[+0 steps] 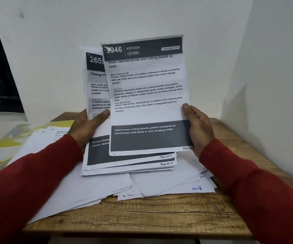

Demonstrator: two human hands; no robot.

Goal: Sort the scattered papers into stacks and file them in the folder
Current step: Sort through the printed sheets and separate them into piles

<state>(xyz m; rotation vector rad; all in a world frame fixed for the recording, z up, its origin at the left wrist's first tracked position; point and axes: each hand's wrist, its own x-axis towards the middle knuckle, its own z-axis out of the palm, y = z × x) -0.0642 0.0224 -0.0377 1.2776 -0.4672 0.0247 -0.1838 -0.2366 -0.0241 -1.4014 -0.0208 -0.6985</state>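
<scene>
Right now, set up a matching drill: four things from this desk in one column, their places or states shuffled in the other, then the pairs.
Things
1. KITCHEN sheet
2. Page No: 3 sheet
3. yellow folder
4. loose papers

Places or states
A. far left, lying beside the table
B. frontmost, held by the right hand
C. low in the bundle gripped by the left hand
D. spread flat on the wooden table

Pairs: 1-B, 2-C, 3-A, 4-D
</scene>
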